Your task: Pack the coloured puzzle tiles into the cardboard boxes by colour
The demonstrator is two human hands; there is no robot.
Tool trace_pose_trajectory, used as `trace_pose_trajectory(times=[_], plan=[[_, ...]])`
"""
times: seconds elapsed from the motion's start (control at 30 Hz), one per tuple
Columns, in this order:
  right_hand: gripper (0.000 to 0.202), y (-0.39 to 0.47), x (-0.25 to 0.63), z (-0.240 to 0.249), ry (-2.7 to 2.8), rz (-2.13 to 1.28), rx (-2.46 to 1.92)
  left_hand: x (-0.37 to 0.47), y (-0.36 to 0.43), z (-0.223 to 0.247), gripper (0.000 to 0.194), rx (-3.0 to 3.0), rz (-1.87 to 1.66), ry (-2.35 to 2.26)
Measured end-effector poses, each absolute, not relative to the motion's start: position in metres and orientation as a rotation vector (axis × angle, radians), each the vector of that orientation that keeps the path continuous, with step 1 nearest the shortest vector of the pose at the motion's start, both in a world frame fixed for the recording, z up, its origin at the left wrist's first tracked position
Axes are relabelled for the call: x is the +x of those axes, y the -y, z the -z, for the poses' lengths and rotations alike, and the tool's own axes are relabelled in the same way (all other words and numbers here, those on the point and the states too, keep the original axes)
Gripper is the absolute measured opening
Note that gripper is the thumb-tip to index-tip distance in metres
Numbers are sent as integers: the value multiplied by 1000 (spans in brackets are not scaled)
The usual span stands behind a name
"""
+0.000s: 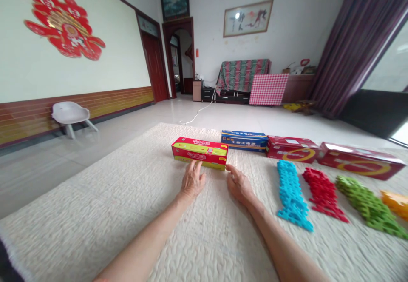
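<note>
Our two bare forearms (143,239) are running up from the bottom edge, slanting toward each other over a cream quilted mat (95,214). At their far ends we are holding both hands close to a red and yellow-green box (200,151), which is lying lengthwise across the mat ahead of us. Our left hand (193,179) is resting open, its fingers slightly bent and their tips overlapping the lower front of the box (whether they are actually touching it, we are not managing to tell). Our right hand (239,185) is curving loosely, half open, with the forefinger pointing toward the lower corner at the box's right end.

Behind that box and to its right, a blue box (244,141) is starting a row, with a dark red box (291,149) sitting against its right end and another dark red box (360,159) lying just beside that one. Nearer to us, on the right, we are seeing openwork plastic strips lying side by side: a blue strip (291,192), a red strip (323,192) and a green strip (369,205), with an orange piece (397,203) showing partly beyond them. Farther back, a white chair (72,114) is standing by the left wall (117,61), and a purple curtain (353,39) is hanging on the right.
</note>
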State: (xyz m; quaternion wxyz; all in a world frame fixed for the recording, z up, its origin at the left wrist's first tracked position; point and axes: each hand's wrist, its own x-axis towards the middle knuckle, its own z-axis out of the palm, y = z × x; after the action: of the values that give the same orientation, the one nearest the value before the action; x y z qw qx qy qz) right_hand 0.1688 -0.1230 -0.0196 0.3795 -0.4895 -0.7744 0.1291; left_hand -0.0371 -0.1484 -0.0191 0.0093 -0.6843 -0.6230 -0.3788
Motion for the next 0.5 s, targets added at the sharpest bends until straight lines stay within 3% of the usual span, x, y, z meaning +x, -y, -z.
trace_pose_trajectory(times=[0.17, 0.5], plan=[[55, 117, 165, 18, 2161, -113, -1224, -36, 138, 23, 61, -2071, 1150, 2018], [42, 88, 150, 10, 2285, -110, -1410, -32, 110, 21, 68, -1929, 1123, 2207]])
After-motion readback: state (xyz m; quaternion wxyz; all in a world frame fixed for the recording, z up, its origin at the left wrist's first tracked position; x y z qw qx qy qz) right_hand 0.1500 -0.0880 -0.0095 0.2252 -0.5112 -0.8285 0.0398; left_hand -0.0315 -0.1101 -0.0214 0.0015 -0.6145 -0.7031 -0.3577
